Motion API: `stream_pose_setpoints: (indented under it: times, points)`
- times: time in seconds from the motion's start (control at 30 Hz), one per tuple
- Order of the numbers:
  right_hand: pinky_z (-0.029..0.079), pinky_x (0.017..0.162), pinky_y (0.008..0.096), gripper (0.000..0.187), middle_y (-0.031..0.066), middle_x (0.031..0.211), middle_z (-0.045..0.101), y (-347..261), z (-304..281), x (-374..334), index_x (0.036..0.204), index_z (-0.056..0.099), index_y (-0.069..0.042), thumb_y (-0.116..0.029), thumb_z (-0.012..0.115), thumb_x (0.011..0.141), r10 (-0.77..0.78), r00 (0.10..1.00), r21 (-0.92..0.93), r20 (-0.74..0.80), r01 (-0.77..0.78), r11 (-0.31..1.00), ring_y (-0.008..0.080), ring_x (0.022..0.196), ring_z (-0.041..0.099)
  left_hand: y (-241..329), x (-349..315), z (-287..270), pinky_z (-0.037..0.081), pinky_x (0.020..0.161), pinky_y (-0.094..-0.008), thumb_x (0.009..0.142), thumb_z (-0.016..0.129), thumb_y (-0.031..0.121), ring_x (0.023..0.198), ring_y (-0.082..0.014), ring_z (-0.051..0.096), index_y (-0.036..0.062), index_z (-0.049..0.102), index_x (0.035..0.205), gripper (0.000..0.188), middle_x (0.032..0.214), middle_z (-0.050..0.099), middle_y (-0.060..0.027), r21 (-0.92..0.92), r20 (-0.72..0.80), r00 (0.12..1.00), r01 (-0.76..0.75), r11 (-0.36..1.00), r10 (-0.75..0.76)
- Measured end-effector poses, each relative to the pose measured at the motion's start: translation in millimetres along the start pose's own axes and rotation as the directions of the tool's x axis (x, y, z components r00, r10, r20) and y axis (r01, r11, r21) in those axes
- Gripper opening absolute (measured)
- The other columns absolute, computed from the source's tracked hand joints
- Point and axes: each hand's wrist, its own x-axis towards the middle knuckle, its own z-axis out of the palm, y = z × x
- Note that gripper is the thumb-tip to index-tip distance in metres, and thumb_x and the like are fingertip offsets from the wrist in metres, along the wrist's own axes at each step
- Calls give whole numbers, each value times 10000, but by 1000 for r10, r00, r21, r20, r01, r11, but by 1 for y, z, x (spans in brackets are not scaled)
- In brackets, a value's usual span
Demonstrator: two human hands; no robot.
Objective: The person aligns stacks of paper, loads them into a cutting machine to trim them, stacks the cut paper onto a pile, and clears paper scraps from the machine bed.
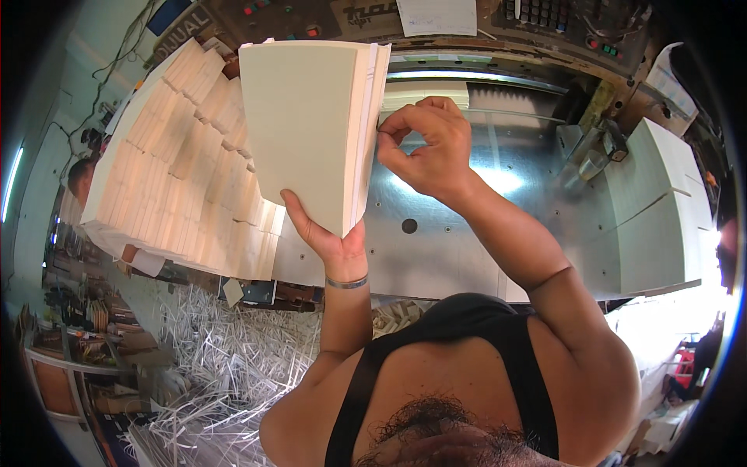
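Book-block stack: pale cream top face, layered page edges along its right side [299, 132]; raised at the left part of the tabletop, in front of the bundled blocks. Whether its far end bears on anything, I cannot tell from where I stand.
Weight and stiffness: judged fairly heavy for one hand; firm as a body, but single leaves likely bend and fan.
Surface: appears dry and smooth; loose layers could slide over one another if squeezed unevenly. Corners judged the fragile part, prone to dents.
Where to take hold: best supported from beneath the lower end, thumb flat on the broad face; a second hold along the right edge would keep the layers aligned.
Left hand: its grip clasps the lower end, thumb on the top face, palm below [334, 237].
Right hand: thumb and forefinger drawn together just beside the right edge [436, 148]; whether this grip pinches a leaf cannot be told.
Tabletop: bare metal with small holes [482, 268].
Left side: bundled blocks in packed rows [179, 148].
Right side: white paper stacks [654, 210], a clear cup near them [593, 165].
Floor: shredded paper strips, heaped [226, 358].
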Motion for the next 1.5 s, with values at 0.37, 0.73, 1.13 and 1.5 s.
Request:
stream_pose_setpoints:
  times: [0.37,0.73,1.13,1.5]
  points:
    - [433,772,331,129,-65,600,648,22,-19,20,696,635,-154,-56,714,667,-67,997,-53,-33,65,996,128,571,609,-14,14,-12,514,1111,-484,1056,564,449,1307,-273,611,91,513,1491,566,1459,608,-91,-246,172,969,215,945,-176]
    - [550,783,438,53,130,834,740,14,-36,-130,894,700,-60,-92,661,877,51,204,89,978,-618,781,272,827,717,-12,30,-11,504,1135,-480,1049,575,435,1315,-294,613,85,526,1487,562,1462,615,-104,-389,110,966,260,884,-235]
    - [548,925,376,651,114,1201,680,83,-70,-103,1316,579,-46,-610,600,992,308,331,272,892,-937,219,237,1078,687,-7,-16,-49,518,1086,-488,1071,519,466,1287,-268,626,105,489,1511,570,1448,615,-73,-140,-48,943,320,937,-329]
    - [500,997,336,789,134,1239,677,118,-108,-131,1467,478,62,-274,816,838,498,39,-64,866,-980,189,204,1134,643,-42,-79,-142,540,1050,-415,1041,622,228,1294,-245,599,53,442,1499,522,1419,589,-140,226,-375,765,623,749,-523]
